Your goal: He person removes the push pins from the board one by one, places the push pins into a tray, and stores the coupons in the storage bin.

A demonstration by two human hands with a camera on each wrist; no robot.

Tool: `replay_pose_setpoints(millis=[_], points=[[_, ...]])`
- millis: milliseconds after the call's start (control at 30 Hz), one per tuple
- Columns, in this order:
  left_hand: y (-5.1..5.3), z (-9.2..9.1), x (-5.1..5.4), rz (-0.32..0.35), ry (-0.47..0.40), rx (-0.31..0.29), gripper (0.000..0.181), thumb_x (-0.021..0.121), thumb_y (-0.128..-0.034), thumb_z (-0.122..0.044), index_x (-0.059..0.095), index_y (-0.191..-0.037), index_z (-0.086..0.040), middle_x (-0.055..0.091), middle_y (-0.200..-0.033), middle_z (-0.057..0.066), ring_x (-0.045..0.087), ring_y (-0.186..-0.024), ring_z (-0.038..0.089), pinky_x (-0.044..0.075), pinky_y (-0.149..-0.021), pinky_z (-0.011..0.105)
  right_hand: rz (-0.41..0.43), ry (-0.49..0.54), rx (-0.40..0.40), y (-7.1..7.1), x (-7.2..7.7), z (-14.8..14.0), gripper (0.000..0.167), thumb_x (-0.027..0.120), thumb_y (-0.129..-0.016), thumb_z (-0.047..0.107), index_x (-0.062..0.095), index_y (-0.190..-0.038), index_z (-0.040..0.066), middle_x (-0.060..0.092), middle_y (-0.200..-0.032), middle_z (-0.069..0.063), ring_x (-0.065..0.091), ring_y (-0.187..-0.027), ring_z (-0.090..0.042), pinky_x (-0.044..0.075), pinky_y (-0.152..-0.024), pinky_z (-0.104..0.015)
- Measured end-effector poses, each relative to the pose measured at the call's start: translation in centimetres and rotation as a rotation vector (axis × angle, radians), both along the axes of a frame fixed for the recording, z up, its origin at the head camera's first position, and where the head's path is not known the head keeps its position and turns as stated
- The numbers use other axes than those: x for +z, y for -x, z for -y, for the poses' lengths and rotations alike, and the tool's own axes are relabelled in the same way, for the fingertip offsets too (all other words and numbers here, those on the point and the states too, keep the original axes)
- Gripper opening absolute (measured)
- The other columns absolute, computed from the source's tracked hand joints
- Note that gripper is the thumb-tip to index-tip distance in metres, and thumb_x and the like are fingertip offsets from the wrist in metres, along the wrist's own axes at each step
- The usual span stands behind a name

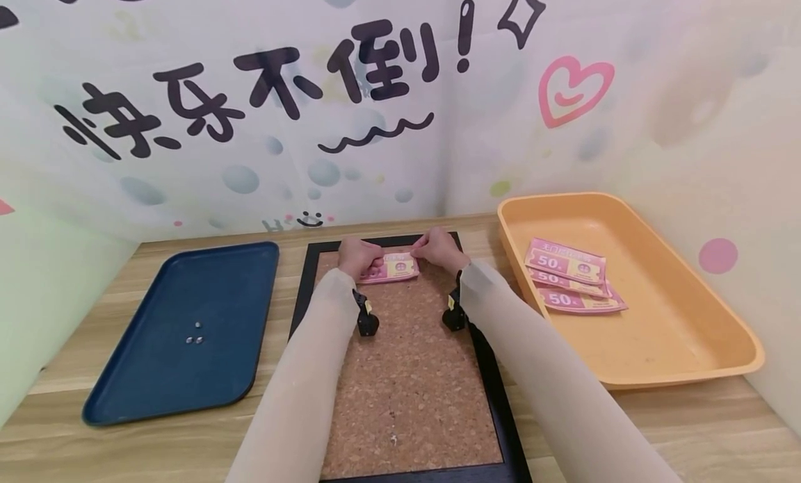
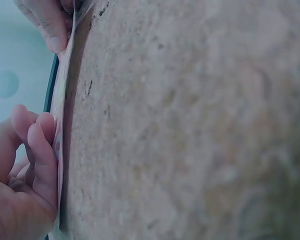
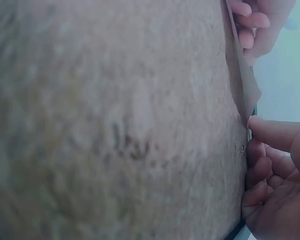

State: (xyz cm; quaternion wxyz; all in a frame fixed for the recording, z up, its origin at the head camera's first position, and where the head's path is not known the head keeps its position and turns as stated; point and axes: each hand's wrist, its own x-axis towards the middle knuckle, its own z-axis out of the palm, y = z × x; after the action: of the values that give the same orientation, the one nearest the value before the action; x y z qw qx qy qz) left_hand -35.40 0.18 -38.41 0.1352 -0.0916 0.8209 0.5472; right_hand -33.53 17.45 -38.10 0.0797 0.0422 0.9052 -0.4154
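Observation:
A pink-and-yellow paper coupon (image 1: 400,266) lies against the upper part of a cork board (image 1: 413,372) with a black frame. My left hand (image 1: 359,256) is at the coupon's left part with curled fingers; in the left wrist view those fingers (image 2: 44,157) touch the coupon's face. At the upper right corner my right hand (image 1: 440,249) pinches the paper. In the right wrist view the right thumb (image 3: 275,132) meets that corner, and the coupon (image 3: 249,90) stands slightly off the cork there. Whether anything small sits between the fingertips is hidden.
To the left, a dark blue tray (image 1: 188,288) bears three small silver pieces (image 1: 195,336). An orange tray (image 1: 676,344) on the right holds several similar coupons (image 1: 569,274), overlapping. Both trays and the board lie on a wood-grain table (image 1: 69,372), before a printed cloth backdrop (image 1: 263,184).

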Motion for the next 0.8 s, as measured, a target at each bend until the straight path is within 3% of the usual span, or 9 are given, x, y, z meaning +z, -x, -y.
replay_pose_setpoints(millis=[300, 567, 800], points=[[0.55, -0.02, -0.14, 0.032, 0.006, -0.016, 0.012, 0.062, -0.0833, -0.008, 0.066, -0.086, 0.004, 0.056, -0.053, 0.003, 0.049, -0.037, 0.008, 0.041, -0.038, 0.019, 0.003, -0.019, 0.010, -0.21, 0.29, 0.14, 0.013, 0.066, -0.085, 0.013, 0.069, -0.089, 0.001, 0.065, -0.094, -0.010, 0.051, -0.079, -0.019, 0.039, -0.065, -0.026], [0.43, -0.20, 0.22, 0.046, 0.016, -0.034, 0.013, 0.060, -0.0852, -0.008, 0.064, -0.078, 0.002, 0.053, -0.052, 0.003, 0.048, -0.037, 0.008, 0.041, -0.038, 0.018, 0.000, -0.014, 0.015, -0.48, 0.58, 0.12, 0.014, 0.063, -0.087, 0.011, 0.069, -0.091, -0.001, 0.064, -0.095, -0.012, 0.051, -0.079, -0.020, 0.040, -0.066, -0.026], [0.21, -0.14, 0.07, 0.030, 0.017, -0.003, 0.018, 0.063, -0.0837, -0.011, 0.064, -0.070, 0.000, 0.054, -0.050, 0.002, 0.049, -0.036, 0.008, 0.041, -0.037, 0.018, 0.006, -0.015, 0.010, -0.47, 0.45, 0.15, 0.014, 0.065, -0.085, 0.013, 0.069, -0.091, 0.000, 0.064, -0.095, -0.012, 0.051, -0.079, -0.020, 0.040, -0.065, -0.025]])
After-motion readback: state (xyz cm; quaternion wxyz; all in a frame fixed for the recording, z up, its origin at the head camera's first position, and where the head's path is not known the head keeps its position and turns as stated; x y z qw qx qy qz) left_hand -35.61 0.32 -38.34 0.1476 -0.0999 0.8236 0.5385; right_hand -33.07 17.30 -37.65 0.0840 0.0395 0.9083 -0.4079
